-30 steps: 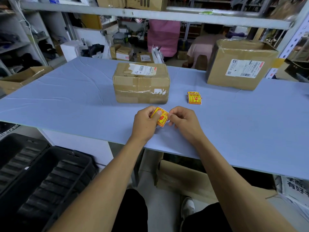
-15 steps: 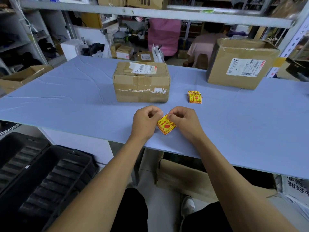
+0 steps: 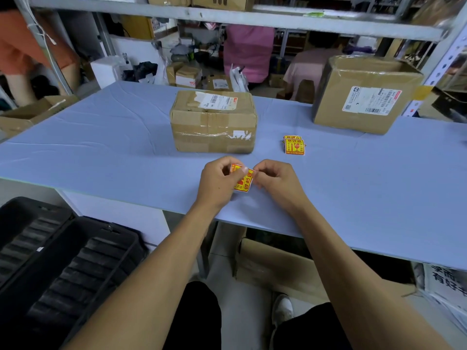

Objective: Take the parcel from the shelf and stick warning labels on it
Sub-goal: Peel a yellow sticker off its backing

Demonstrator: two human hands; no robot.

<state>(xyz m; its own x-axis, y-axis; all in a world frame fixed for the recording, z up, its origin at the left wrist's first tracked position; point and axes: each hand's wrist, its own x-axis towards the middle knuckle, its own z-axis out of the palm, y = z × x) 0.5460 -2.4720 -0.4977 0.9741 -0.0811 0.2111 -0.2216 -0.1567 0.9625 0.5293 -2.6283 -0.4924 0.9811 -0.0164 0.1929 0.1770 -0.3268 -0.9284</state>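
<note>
At the near edge of the blue table (image 3: 101, 147), a yellow-and-red warning label (image 3: 244, 180) is pinched between the left hand (image 3: 219, 181) and the right hand (image 3: 274, 181), fingers curled shut on it. Backing removal is judged the step in hand. The parcel (image 3: 213, 122) stands just beyond, taped closed, contents hidden; spare labels (image 3: 294, 145) lie to its right. Next, clean peeling and flat pressing are required.
</note>
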